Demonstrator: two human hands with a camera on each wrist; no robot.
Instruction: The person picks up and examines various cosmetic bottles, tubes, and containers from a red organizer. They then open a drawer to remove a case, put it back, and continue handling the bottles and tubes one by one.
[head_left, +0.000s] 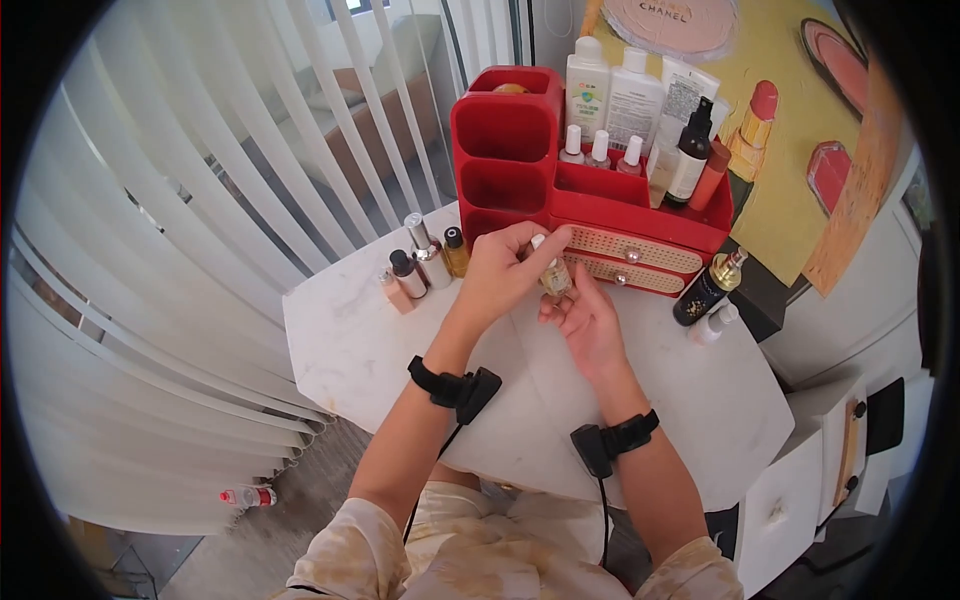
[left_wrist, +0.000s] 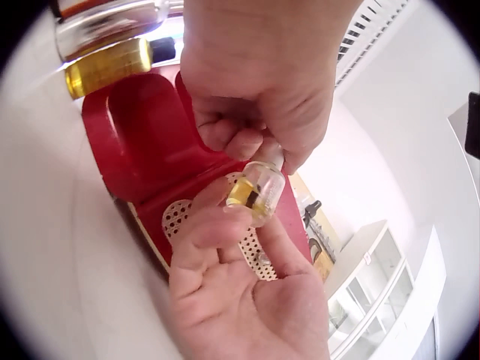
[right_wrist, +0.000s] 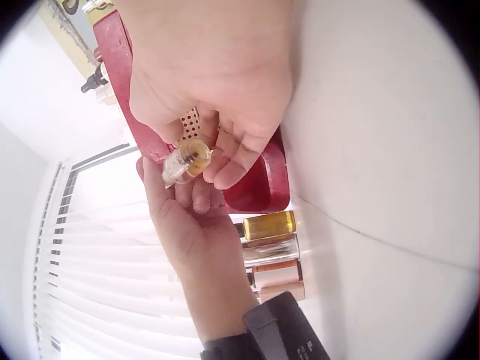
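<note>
A small clear bottle (head_left: 556, 280) with yellow liquid and a white cap is held in front of the red organizer (head_left: 640, 215). The left hand (head_left: 495, 270) pinches the cap between thumb and fingers. The right hand (head_left: 592, 325), palm up, has its thumb and fingertips around the bottle's lower part. In the left wrist view the bottle (left_wrist: 257, 191) is tilted, its cap between the left hand's (left_wrist: 259, 90) fingers, with the right hand (left_wrist: 247, 300) below. The right wrist view shows the bottle (right_wrist: 187, 160) between the right hand (right_wrist: 214, 75) and left hand (right_wrist: 191, 240).
Several bottles (head_left: 428, 255) stand on the white table (head_left: 345, 340) left of the organizer. A black spray bottle (head_left: 708, 290) and a small white-capped bottle (head_left: 714, 325) stand at its right. White bottles (head_left: 632, 100) and a tube fill its upper part.
</note>
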